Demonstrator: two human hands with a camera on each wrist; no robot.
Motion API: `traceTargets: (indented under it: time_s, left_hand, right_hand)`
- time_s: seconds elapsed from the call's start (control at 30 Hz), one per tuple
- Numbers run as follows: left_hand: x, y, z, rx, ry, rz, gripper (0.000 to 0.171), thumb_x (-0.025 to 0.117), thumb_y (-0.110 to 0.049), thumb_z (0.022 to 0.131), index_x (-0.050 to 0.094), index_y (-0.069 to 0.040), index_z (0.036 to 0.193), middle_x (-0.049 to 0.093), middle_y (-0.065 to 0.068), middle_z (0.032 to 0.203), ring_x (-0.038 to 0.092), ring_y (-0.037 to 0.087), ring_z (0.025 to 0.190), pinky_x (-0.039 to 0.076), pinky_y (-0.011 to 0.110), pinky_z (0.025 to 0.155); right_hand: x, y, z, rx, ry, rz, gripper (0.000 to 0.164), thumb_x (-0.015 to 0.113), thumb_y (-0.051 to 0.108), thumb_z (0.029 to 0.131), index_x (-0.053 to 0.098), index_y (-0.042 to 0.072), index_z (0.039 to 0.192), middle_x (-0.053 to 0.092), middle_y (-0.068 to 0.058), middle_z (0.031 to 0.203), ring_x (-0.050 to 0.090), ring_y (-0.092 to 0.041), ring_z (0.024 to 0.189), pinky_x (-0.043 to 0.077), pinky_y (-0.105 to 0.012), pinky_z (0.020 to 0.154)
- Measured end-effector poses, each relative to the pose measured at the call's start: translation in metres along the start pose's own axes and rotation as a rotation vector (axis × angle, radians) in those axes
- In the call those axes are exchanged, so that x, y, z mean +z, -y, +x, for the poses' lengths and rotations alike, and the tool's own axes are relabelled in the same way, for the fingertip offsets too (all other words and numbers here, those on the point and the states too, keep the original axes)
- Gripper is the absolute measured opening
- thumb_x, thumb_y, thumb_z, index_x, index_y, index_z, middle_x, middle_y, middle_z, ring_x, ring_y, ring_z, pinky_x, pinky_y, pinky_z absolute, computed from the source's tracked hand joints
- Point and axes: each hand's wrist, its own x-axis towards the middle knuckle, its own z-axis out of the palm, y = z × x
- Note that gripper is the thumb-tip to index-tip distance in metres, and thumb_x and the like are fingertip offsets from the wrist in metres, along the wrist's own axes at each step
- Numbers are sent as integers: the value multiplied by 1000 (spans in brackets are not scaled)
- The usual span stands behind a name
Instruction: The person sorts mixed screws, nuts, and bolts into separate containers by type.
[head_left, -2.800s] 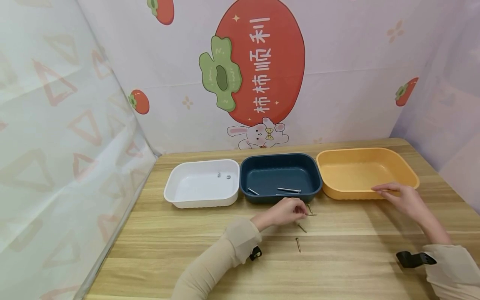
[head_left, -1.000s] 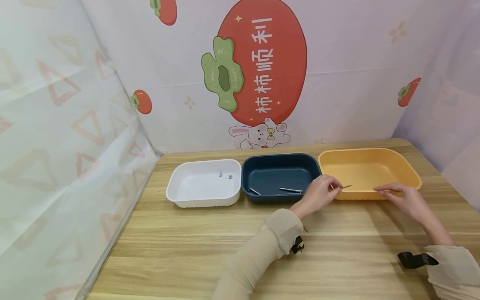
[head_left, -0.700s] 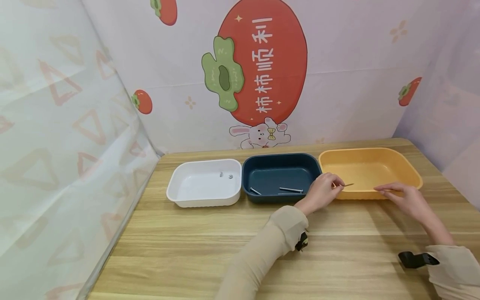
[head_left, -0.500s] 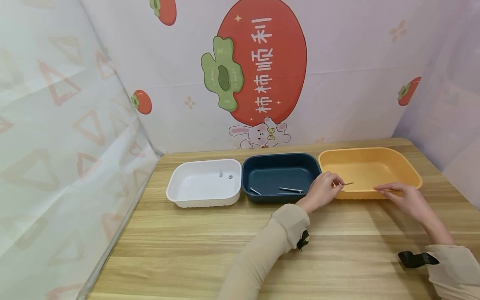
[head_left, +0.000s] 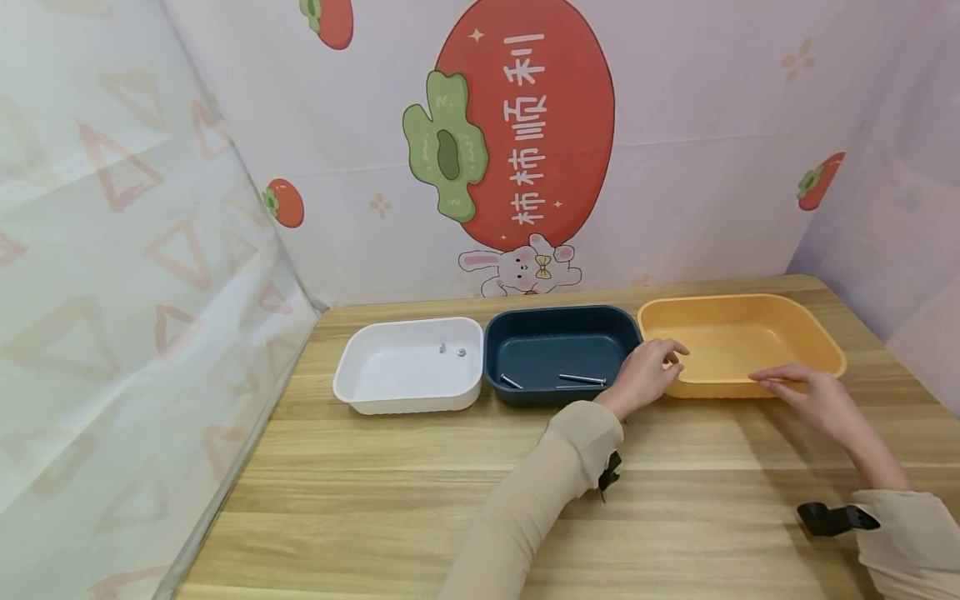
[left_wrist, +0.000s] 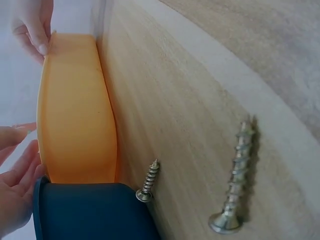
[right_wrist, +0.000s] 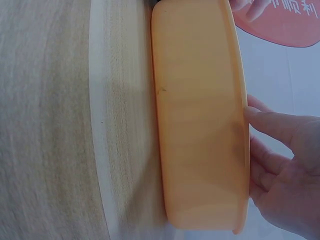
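My left hand (head_left: 647,373) is over the front left corner of the yellow plastic tray (head_left: 720,389). In the left wrist view its thumb and fingers stand apart, and no screw shows between them. My right hand (head_left: 813,400) pinches the tray's front rim towards the right; the right wrist view shows the thumb (right_wrist: 267,120) at the rim. Two brass-coloured screws, a nearer screw (left_wrist: 233,185) and a farther screw (left_wrist: 148,181), lie on the wooden table in the left wrist view. My left arm mostly hides that spot from the head camera.
A navy tray (head_left: 555,398) adjoins the yellow one on its left, with a few long silver screws (head_left: 582,380) in it. Farther left, the white tray (head_left: 412,407) contains two small metal pieces (head_left: 461,352). A printed cloth (head_left: 690,208) hangs behind the table.
My left hand picked a screw from the table, carried it right to the yellow tray and let it go there. My right hand has stayed at the rim.
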Motion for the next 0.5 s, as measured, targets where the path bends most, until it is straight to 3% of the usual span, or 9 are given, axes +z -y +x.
traceTargets:
  time_s: [0.3,0.5]
  left_hand:
    - [-11,9,-13,101,-9,-129,17,57,-15,86,65,-13,101,60,-7,91,52,0,78,33,1,66]
    - [-21,17,-24,156,31,-189,17,55,-15,87,64,-10,100,60,-6,88,50,0,75,34,3,65]
  right_hand:
    - [-1,1,0,6,11,5,13,59,0,82,65,-2,93,46,37,90,36,26,87,29,-1,68]
    - [0,-1,-1,7,9,10,13,58,1,83,65,-1,93,47,36,90,36,26,87,29,-2,68]
